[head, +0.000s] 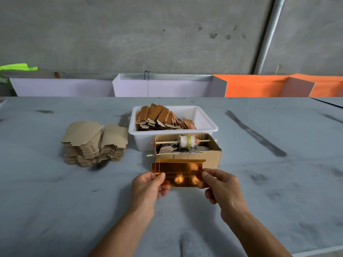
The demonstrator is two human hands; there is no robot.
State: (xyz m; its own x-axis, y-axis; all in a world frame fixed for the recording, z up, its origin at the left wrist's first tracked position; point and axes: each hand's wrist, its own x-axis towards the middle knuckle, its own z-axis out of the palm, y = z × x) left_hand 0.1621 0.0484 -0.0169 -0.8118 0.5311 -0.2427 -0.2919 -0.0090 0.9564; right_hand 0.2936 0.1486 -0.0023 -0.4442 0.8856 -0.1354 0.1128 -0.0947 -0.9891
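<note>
A shiny gold card blank (179, 172) with dotted fold lines is held flat above the grey table, just in front of a small cardboard box. My left hand (148, 188) pinches its left end between thumb and fingers. My right hand (220, 188) pinches its right end the same way. The blank's lower corners are hidden behind my fingers.
The cardboard box (206, 156) carries a tape roll (186, 141) on a wooden stick. Behind it a white plastic tub (207, 123) holds several folded gold pieces (161, 117). A stack of flat brown card blanks (94, 143) lies at left. Lilac and orange boards (250, 86) stand along the table's far edge.
</note>
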